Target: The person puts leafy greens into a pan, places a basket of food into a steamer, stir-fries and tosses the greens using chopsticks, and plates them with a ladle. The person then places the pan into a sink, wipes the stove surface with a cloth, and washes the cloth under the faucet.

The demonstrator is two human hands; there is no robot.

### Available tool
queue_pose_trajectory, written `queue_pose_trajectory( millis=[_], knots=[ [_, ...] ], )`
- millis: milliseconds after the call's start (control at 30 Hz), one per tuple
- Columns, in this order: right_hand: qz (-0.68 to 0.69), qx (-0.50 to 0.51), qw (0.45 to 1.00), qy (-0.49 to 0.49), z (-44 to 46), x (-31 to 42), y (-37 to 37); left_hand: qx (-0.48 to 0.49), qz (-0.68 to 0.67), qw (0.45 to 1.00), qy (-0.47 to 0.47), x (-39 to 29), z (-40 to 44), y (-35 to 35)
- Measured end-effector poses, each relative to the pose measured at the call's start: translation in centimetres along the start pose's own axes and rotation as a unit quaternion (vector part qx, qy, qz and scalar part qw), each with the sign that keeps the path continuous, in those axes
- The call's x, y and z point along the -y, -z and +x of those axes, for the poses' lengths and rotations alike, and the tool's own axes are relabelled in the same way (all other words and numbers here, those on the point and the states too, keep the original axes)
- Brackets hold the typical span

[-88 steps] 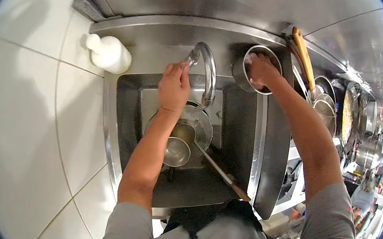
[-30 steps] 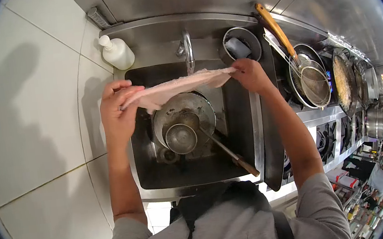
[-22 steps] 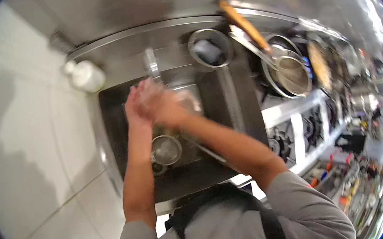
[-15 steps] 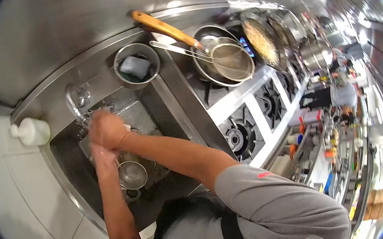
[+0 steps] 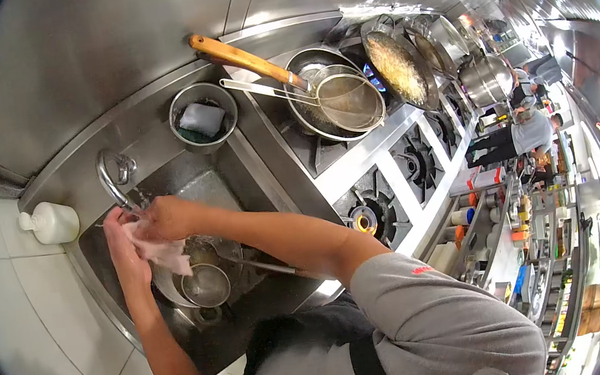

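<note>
Under the curved tap (image 5: 110, 177), both my hands are over the sink. My right hand (image 5: 167, 219) is closed around a limp, wet, pale pinkish cloth (image 5: 164, 255), whose lower end hangs down. My left hand (image 5: 126, 246) is up against the cloth's left side, fingers stretched upward close to the spout. Below them in the sink (image 5: 259, 192) are a small round strainer or bowl (image 5: 207, 285) and a larger metal pot (image 5: 170, 289), partly hidden by the cloth. A long metal handle (image 5: 257, 264) slants beneath my right forearm.
A white pump bottle (image 5: 50, 223) stands left of the sink. Behind it is a metal pot (image 5: 176, 120) holding a pale sponge-like block. On the stove, a strainer (image 5: 351, 102) rests over a pan, beside a wok (image 5: 397, 63) of food. Other people (image 5: 533, 136) stand farther right.
My hands have moved apart slightly and left, and the cloth between them now shows clearly. Earlier they were pressed together and blurred. A front burner now glows orange.
</note>
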State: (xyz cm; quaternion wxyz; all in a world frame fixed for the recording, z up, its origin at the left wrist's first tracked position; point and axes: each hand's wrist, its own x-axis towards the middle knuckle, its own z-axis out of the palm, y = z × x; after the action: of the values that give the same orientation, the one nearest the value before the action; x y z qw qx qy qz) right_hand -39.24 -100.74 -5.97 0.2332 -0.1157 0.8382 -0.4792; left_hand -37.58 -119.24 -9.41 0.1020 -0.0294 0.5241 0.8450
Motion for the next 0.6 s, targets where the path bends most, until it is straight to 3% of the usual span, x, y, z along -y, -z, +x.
queue_pose_trajectory(
  millis=[100,133,233,333,400,467,500,567,600],
  knots=[
    [0.062,-0.156,0.982,0.083,0.1,-0.3,-0.6,0.025,0.29,0.95,-0.115,-0.5,-3.9,-2.1],
    [0.072,-0.15,0.981,0.099,-0.2,0.0,-0.9,0.034,0.27,0.957,-0.104,1.4,-4.4,-0.9],
    [0.091,-0.145,0.975,0.145,-3.0,2.9,0.3,0.014,0.362,0.929,0.078,6.1,-5.7,4.1],
    [0.131,-0.143,0.968,0.16,-4.9,3.3,0.2,0.0,0.491,0.871,0.005,9.4,-6.0,6.7],
    [0.204,-0.126,0.96,0.141,-5.9,3.7,1.3,0.034,0.483,0.874,0.036,10.1,-6.1,7.8],
    [0.106,-0.168,0.975,0.095,-7.1,5.4,4.4,0.059,0.49,0.87,0.024,8.7,-6.6,7.6],
    [0.127,-0.256,0.946,0.155,-6.0,2.9,4.1,0.043,0.421,0.905,0.035,7.1,-6.9,6.4],
    [0.119,-0.289,0.947,0.069,-4.5,1.1,6.2,-0.002,0.284,0.957,0.054,4.3,-6.5,4.8],
    [0.113,-0.349,0.93,-0.021,-3.0,-0.3,6.1,-0.081,0.039,0.99,0.111,7.4,-5.6,6.3]
  ],
)
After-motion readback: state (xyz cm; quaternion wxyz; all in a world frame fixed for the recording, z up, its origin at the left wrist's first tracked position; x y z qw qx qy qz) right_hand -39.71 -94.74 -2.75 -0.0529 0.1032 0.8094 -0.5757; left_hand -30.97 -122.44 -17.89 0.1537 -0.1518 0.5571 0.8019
